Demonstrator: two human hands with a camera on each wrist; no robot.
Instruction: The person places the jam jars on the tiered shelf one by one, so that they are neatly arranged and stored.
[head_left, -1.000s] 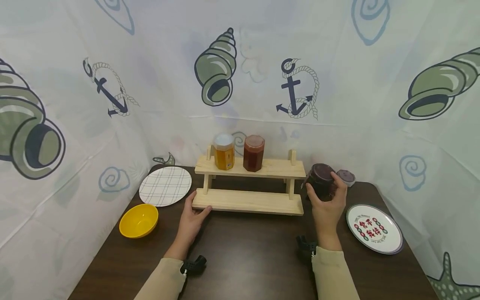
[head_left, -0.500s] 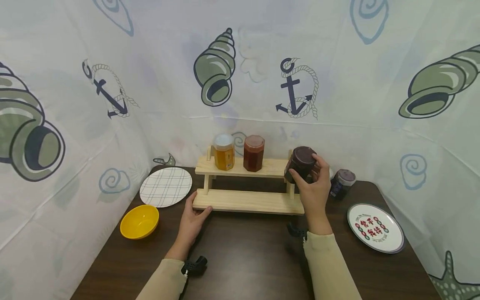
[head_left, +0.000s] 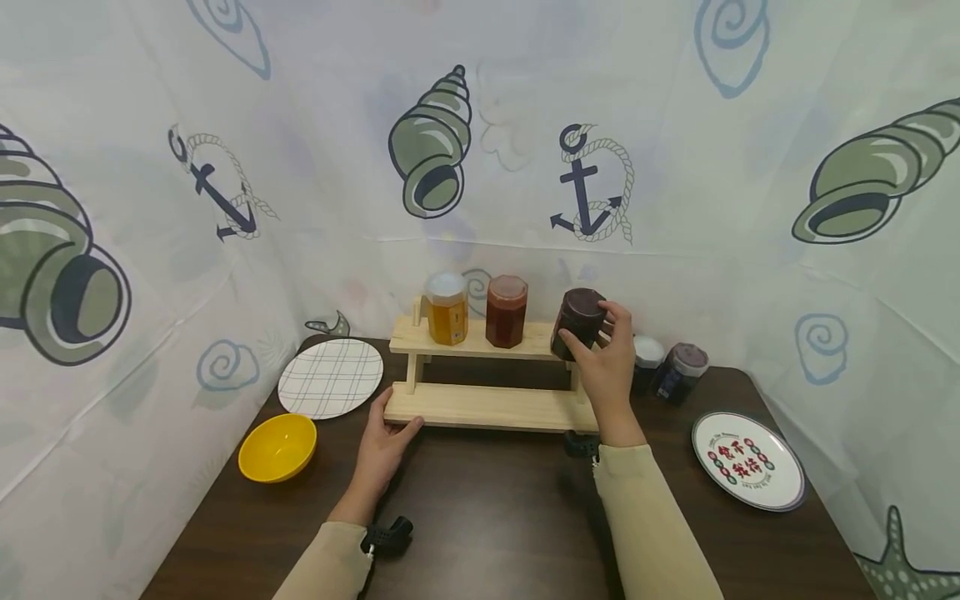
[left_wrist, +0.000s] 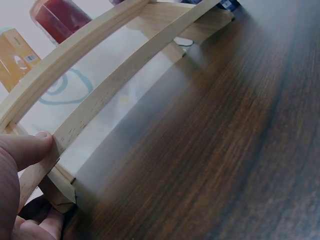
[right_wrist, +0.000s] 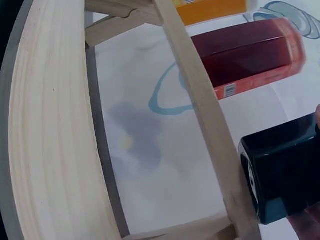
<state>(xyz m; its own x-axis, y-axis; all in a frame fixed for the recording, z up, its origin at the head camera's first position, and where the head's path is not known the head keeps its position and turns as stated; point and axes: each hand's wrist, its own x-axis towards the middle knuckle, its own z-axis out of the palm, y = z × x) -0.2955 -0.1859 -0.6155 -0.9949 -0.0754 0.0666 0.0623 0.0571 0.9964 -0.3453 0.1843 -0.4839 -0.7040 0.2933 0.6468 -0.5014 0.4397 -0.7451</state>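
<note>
My right hand (head_left: 606,360) grips a dark jar (head_left: 577,323) and holds it at the right end of the top shelf of a two-tier wooden rack (head_left: 480,407). In the right wrist view the dark jar (right_wrist: 282,170) sits just past the top shelf's edge. An amber jar (head_left: 447,307) and a red jar (head_left: 506,311) stand on that top shelf. My left hand (head_left: 384,435) holds the rack's lower left corner, thumb on the bottom board (left_wrist: 120,90). The red jar (left_wrist: 60,17) shows above.
Two more dark jars (head_left: 678,372) stand on the brown table (head_left: 487,517) right of the rack. A checked plate (head_left: 331,377) and a yellow bowl (head_left: 277,447) lie at the left, a printed plate (head_left: 747,459) at the right. Printed cloth walls close in the table.
My right hand has lifted the dark jar from the table at the right and carried it left and up to the top shelf. The left hand has stayed on the rack.
</note>
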